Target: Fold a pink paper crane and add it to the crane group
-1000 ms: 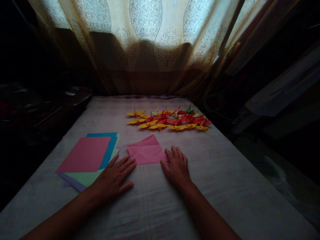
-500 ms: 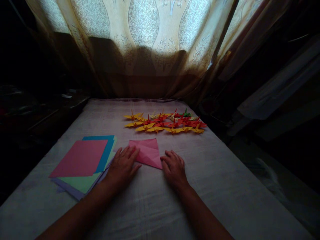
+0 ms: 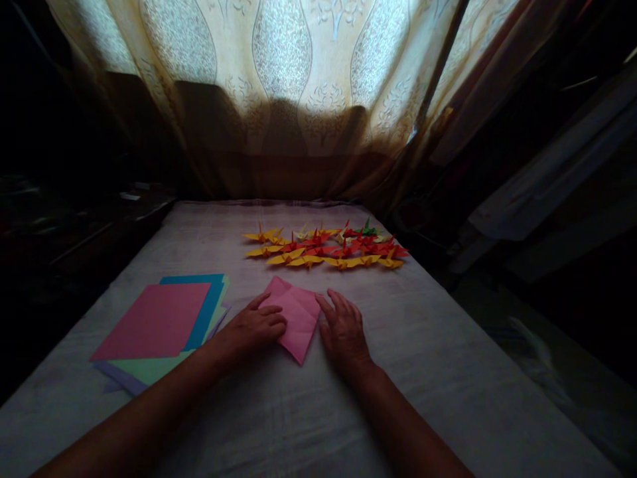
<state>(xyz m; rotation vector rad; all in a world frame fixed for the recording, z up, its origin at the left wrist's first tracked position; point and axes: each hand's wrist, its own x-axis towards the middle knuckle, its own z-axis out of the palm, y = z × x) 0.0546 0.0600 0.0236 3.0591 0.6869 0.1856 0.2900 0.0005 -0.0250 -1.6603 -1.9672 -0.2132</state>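
A folded square of pink origami paper (image 3: 301,317) lies turned on the cloth, one corner pointing toward me, with creases across it and a loose flap at its far side. My left hand (image 3: 259,322) grips the paper's left side, its fingers bent over the top and the thumb side not clearly seen. At the right corner, my right hand (image 3: 344,332) rests on its side, fingers apart, the index fingertip touching or very near the paper's edge.
Left of my hands is a stack of coloured sheets, with a pink sheet (image 3: 154,322) over blue (image 3: 215,299) and pale green ones. Several folded paper cranes (image 3: 318,249), yellow, red, white and green, stand in rows farther back. A patterned curtain (image 3: 283,133) hangs behind the cloth-covered surface (image 3: 298,431).
The pink paper has turned so a corner points toward me. My left hand has shifted right, farther onto it, with fingers more bent. My right hand's fingers have spread at its right corner.
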